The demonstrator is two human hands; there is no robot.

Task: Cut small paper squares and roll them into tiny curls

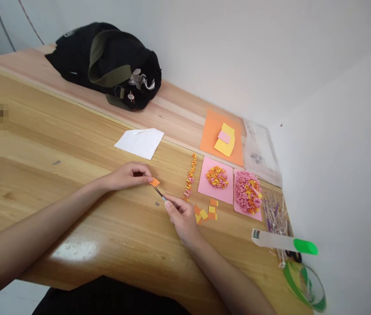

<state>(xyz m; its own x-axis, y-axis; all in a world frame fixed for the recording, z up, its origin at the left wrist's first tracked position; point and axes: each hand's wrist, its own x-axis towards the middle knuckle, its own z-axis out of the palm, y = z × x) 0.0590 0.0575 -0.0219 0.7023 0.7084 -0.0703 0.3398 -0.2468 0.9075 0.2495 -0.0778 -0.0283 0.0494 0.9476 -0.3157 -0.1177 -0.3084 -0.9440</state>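
Note:
Between the fingertips of my left hand (131,175) is a small orange paper piece (155,182). My right hand (183,218) grips a thin metal-tipped tool (159,192) with a bluish handle; its tip meets the paper, and its exact kind is unclear. Beside my right hand lie several small orange and yellow paper pieces (211,210). A row of curled paper bits (190,175) in orange, yellow and pink runs behind them. Farther right, a pink sheet (207,190) bears a heap of small orange-yellow curls (217,177). Another pink sheet carries a larger pink and orange heap (247,191).
A black bag (120,57) sits at the back by the wall. White paper (141,142) lies before it. Orange sheets (207,131) with yellow and pink paper are back right. Pale strips (275,214), a white-and-green tool (284,241) and a roll of tape (292,284) line the right edge.

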